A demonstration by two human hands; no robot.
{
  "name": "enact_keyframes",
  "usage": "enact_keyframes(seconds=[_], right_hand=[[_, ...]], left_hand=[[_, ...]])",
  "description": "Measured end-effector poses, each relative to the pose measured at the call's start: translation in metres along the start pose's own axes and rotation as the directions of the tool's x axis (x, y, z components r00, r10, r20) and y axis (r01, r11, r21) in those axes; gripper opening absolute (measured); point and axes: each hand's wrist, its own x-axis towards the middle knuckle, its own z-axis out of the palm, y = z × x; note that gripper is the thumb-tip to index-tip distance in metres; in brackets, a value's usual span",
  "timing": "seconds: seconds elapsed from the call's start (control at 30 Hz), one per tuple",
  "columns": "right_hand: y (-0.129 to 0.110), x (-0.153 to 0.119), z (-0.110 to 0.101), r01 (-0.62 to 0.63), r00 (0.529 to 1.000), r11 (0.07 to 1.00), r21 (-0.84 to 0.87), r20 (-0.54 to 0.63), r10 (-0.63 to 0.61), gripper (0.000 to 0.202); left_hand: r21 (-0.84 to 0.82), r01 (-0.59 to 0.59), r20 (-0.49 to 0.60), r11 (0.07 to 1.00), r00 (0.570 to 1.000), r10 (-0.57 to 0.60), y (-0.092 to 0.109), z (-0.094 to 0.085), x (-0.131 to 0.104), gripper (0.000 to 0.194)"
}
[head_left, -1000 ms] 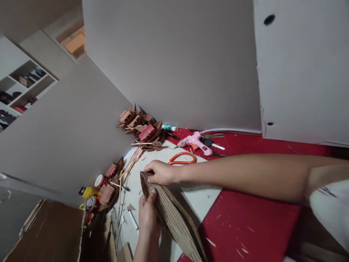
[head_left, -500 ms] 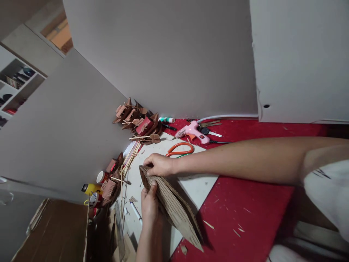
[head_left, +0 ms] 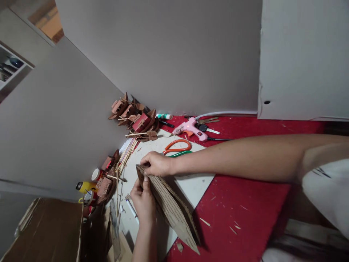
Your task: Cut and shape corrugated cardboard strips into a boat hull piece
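Observation:
A long boat-shaped piece of ribbed cardboard point(head_left: 170, 209), pointed at both ends and folded with a gap along its side, slants across the work surface. My right hand point(head_left: 156, 163) pinches its far end from above, fingers over the edge. Below, my left hand point(head_left: 143, 199) grips the same end, thumb on the ribbed face and its other fingers partly hidden behind. Orange-and-green-handled scissors point(head_left: 178, 145) lie just beyond my right wrist. Near my left hand rests a white pen point(head_left: 132, 210).
A pink glue gun point(head_left: 191, 127) lies on the red table point(head_left: 234, 214), past a white board point(head_left: 200, 185). Several small brown model boats point(head_left: 141, 122) stand by the wall, with thin sticks point(head_left: 128, 154) nearby. A cardboard box point(head_left: 51, 229), cups and a steel ruler point(head_left: 115, 229) sit left.
My left hand has shifted slightly left and up along the cardboard's end, its thumb nearer the tip. Both hands keep their hold; the whole view has shifted a little.

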Motion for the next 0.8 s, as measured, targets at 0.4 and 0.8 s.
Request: enact_keyframes(seconds=[0.4, 0.8], right_hand=[[0.006, 0.006, -0.003, -0.066, 0.994, 0.998, 0.008, 0.086, 0.065, 0.009], [0.014, 0.018, -0.010, -0.111, 0.988, 0.960, 0.258, -0.078, 0.135, 0.006]], left_hand=[[-0.101, 0.037, -0.038, 0.994, 0.998, -0.041, -0.001, 0.003, 0.003, 0.029], [-0.351, 0.307, 0.073, 0.885, 0.951, -0.301, 0.013, -0.003, -0.001, 0.041]])
